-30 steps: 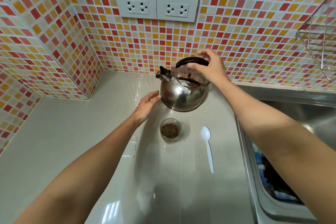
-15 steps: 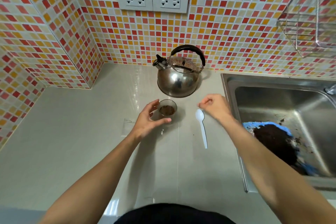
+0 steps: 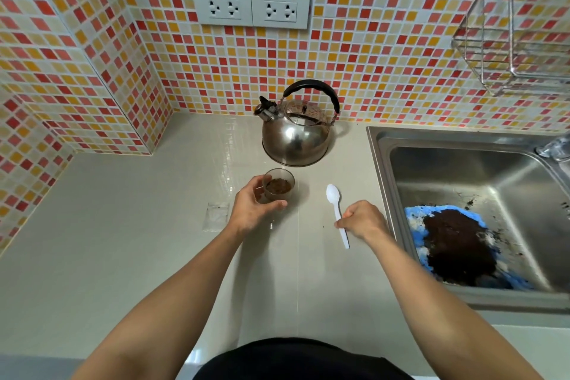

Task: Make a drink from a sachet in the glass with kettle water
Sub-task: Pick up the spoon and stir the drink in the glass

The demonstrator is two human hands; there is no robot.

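A small glass (image 3: 279,185) with dark brown liquid stands on the pale counter (image 3: 123,241). My left hand (image 3: 254,208) is wrapped around its left and near side. A white plastic spoon (image 3: 336,210) lies to the right of the glass, bowl pointing away from me. My right hand (image 3: 362,220) pinches the spoon's handle near its middle, and the spoon still rests on the counter. A steel kettle (image 3: 296,133) with a black handle stands behind the glass by the tiled wall. An empty clear sachet (image 3: 216,216) lies flat to the left of my left hand.
A steel sink (image 3: 475,219) fills the right side and holds a blue cloth (image 3: 416,219) covered in dark grounds. A tap (image 3: 555,148) sits at its far right. A wire rack (image 3: 518,40) hangs on the wall at upper right. Two sockets (image 3: 251,8) are above the kettle.
The kettle was set down and my right hand left its handle, came to the spoon and closed on it. My left hand took hold of the glass.
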